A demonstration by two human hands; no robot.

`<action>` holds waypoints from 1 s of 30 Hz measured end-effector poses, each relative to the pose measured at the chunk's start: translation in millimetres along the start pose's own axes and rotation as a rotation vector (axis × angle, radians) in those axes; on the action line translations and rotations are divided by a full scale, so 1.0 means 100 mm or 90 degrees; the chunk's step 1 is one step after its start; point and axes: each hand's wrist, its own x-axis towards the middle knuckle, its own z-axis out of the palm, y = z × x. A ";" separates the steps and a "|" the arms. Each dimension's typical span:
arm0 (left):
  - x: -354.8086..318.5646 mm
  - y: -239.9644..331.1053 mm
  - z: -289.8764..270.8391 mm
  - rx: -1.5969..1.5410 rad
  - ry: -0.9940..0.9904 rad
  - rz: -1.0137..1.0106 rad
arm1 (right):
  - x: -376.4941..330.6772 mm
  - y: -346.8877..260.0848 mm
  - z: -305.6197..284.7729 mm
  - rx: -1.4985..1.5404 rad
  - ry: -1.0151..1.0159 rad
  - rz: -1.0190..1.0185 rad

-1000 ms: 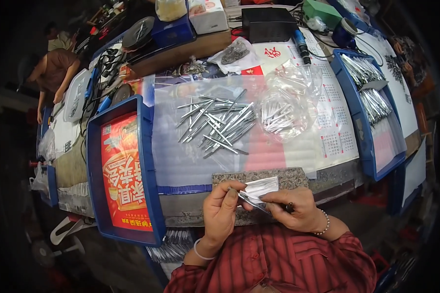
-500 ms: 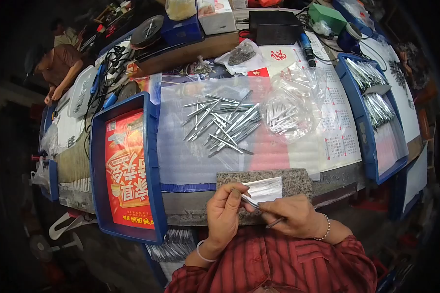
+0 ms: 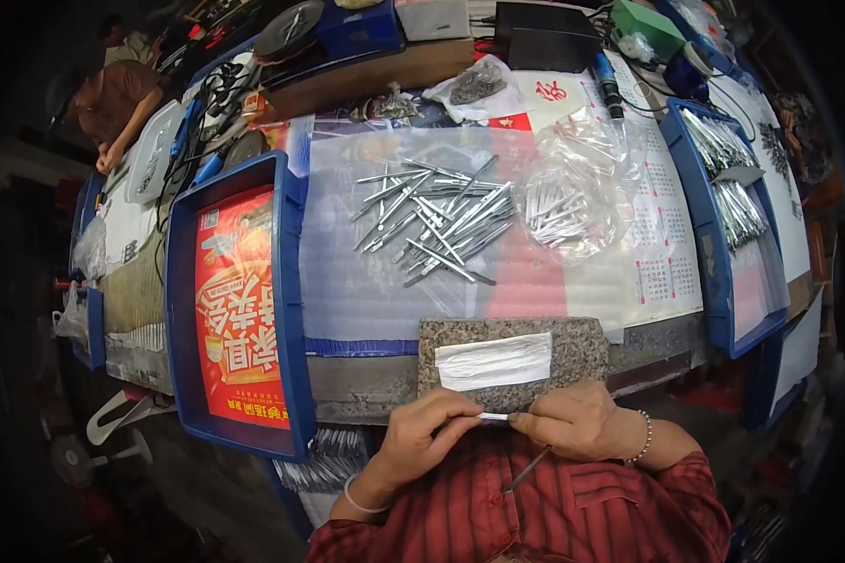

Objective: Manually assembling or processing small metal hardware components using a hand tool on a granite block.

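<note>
Metal piece: slim little silvery thing (image 3: 495, 417), up in the air just off the near edge of the surface (image 3: 361, 387), pinched between both hands. Its long axis runs roughly left to right, pretty much along that near edge.
Left hand: (image 3: 429, 427) thumb and fingertip nipped together on the left end, so basically no gap in that grip.
Right hand: (image 3: 573, 422) same deal on the right end, fingers curled in close. Neither hand is nearer tbh, the piece sits right between them.
Dark rod: (image 3: 528, 470) thin, pokes out below the right hand and slants toward the shirt. Looks like the right grip has it too, but the fingers hide the top end, so can't say for sure.
Slab: speckled stone (image 3: 584, 349) at the near edge, white strip (image 3: 494, 361) flat on it, just beyond the hands.
Pile: loose metal pieces (image 3: 432, 220) mid-surface, pointing every which way, clear bag (image 3: 568, 211) of more just right of it.
Writing: big pale characters on the red sheet (image 3: 244, 328) in the left tray (image 3: 294, 310); calendar grids on the sheet (image 3: 664, 206) by the right tray (image 3: 759, 336). Can't make out any marking on the held piece.
</note>
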 end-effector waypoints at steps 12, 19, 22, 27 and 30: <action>0.26 -0.39 0.12 0.331 0.210 0.211 | 0.08 0.12 -0.20 0.061 0.180 0.151; 0.26 -0.48 0.14 0.407 0.178 0.196 | 0.03 0.12 0.02 0.178 0.130 0.260; 0.23 -0.50 0.13 0.428 0.168 0.187 | 0.09 0.13 -0.03 0.212 0.127 0.299; 0.24 -0.54 0.12 0.427 0.165 0.190 | 0.06 0.13 -0.14 0.103 0.187 0.167; 0.24 -0.53 0.13 0.419 0.158 0.188 | 0.11 -0.12 -0.25 0.060 0.242 0.106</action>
